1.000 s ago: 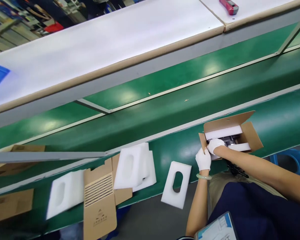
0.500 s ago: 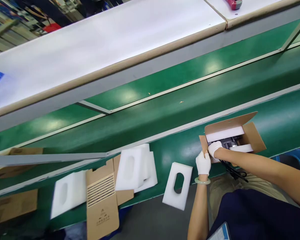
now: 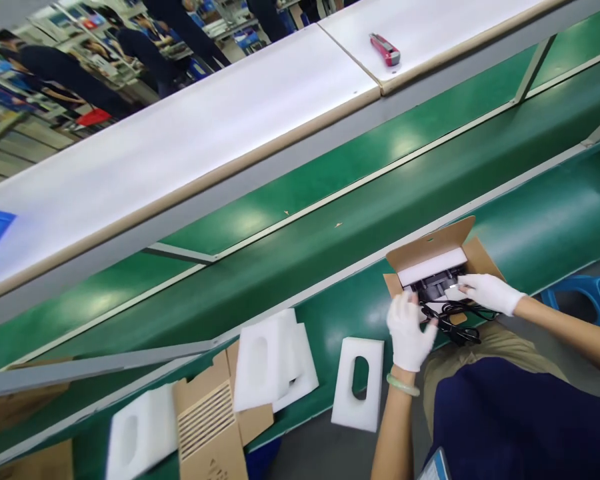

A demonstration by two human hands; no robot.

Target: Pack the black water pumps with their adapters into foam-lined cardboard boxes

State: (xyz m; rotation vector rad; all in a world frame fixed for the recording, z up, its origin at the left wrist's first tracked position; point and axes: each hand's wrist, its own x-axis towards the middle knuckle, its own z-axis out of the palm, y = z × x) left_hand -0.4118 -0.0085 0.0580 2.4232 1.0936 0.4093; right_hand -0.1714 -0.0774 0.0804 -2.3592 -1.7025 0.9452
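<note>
An open cardboard box [image 3: 429, 248] stands on the green bench, lined with white foam [image 3: 433, 267]. Inside lies a black device [image 3: 434, 285] whose kind I cannot make out. Black cable [image 3: 453, 328] hangs over the box's near edge in loops. My left hand [image 3: 409, 333], in a white glove, is at the near left corner, thumb and fingers apart beside the cable. My gloved right hand [image 3: 493, 293] reaches in from the right, fingertips drawn together over the device near a small whitish patch; what they pinch, if anything, is unclear.
White foam pads with oval cutouts lie left, one foam pad [image 3: 340, 393] overhanging the near edge. A flattened carton [image 3: 207, 427] sits among them. A red cutter [image 3: 385, 49] rests on the raised white shelf [image 3: 220, 113]. A blue stool [image 3: 587, 300] stands right; people work beyond.
My right hand has moved from the box's left end to its right side. My left hand has let go of the box's left corner and spread. The cable now lies over the near edge.
</note>
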